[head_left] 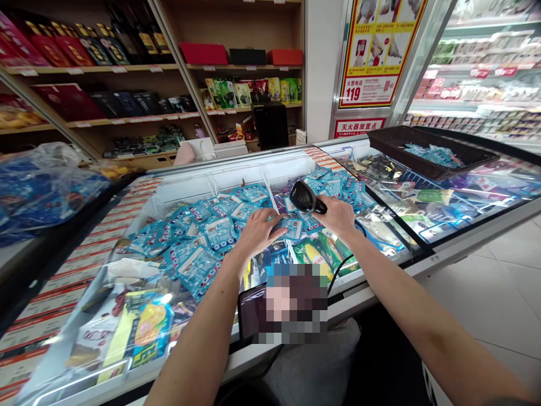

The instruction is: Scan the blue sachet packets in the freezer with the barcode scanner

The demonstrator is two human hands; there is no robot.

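Note:
My right hand (338, 217) grips the handle of a black barcode scanner (305, 198), its head pointing left and its cord running down below the wrist. My left hand (258, 232) rests over the packets with its fingers and thumb apart. Its fingertips are at the left edge of a small blue packet (293, 227) below the scanner; whether they press on it I cannot tell. Many similar blue packets (217, 231) lie spread in overlapping heaps on the glass top of a chest freezer (211, 186), on both sides of my hands.
A dark-framed device (250, 313), partly pixelated, stands at the freezer's near edge. A black tray (384, 144) with blue packets sits at the right. Blue goods in clear plastic (46, 180) lie at the left. Stocked shelves (186, 67) stand behind.

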